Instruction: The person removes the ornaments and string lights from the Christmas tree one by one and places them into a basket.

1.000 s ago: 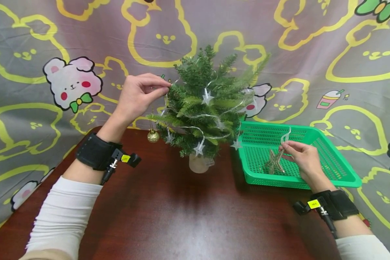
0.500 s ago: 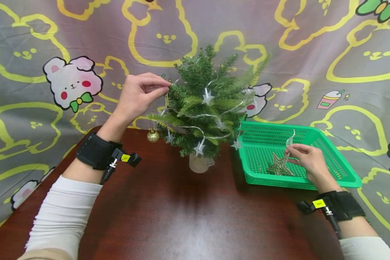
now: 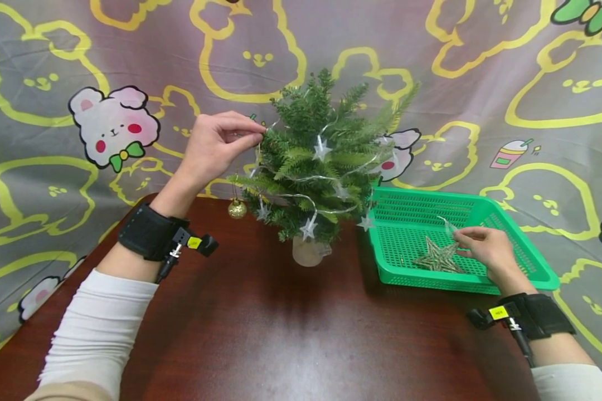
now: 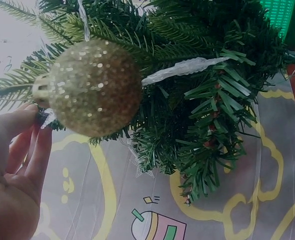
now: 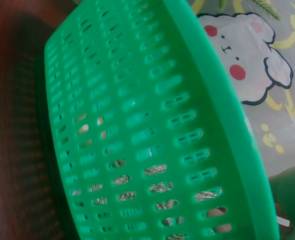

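Note:
A small green Christmas tree (image 3: 301,159) stands mid-table in a pale round base (image 3: 307,253), wound with clear string lights bearing star shapes (image 3: 322,149). At its left side my left hand (image 3: 215,146) pinches the tip of a branch between thumb and fingers. Below that hand hangs a gold glitter ball (image 3: 237,209), large in the left wrist view. My right hand (image 3: 489,250), over the green basket (image 3: 524,223), pinches a gold glitter star ornament (image 3: 437,257) at one point, by its clear strip (image 3: 447,225). In the right wrist view the basket wall mostly hides star and fingers.
The basket sits right of the tree, close to its lower branches. The dark wooden table (image 3: 261,334) reaches toward me. Behind everything hangs a grey curtain (image 3: 170,44) with yellow cartoon outlines.
My right hand has moved right and slightly down with the star, which has turned from edge-on to lying flatter, low in the basket. The left hand keeps its place at the branch.

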`<state>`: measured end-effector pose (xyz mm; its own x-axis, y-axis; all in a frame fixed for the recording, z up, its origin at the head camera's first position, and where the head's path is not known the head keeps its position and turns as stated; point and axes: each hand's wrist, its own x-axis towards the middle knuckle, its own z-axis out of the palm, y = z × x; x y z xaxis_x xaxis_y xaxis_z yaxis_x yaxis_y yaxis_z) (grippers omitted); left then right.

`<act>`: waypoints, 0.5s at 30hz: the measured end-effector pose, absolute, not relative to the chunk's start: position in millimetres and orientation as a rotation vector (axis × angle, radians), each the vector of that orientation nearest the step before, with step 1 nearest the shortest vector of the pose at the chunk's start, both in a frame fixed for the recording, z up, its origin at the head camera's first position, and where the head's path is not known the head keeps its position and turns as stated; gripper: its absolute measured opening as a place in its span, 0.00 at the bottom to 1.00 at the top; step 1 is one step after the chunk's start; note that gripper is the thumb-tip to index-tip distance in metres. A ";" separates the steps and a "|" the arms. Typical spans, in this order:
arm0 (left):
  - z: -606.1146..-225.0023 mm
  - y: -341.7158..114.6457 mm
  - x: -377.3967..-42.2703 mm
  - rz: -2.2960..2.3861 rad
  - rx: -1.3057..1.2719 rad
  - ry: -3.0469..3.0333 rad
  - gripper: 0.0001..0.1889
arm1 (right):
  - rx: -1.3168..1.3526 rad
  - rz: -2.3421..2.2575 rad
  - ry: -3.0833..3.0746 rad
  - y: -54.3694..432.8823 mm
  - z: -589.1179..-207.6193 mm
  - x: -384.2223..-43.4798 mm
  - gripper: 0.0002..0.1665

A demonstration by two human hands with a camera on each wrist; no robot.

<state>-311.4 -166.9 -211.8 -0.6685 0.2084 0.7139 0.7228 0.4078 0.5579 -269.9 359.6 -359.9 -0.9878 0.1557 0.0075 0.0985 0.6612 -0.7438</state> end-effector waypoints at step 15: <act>-209.4 -166.0 -307.0 -1.228 -0.811 -2.118 0.07 | -0.146 0.925 -3.002 369.8 -360.6 -271.6 0.28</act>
<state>-307.0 -166.0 -209.4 -0.6635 0.2231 0.7141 0.7306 0.3987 0.5543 -271.6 369.8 -360.6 -0.9957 0.0879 -0.0306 0.0899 0.8225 -0.5617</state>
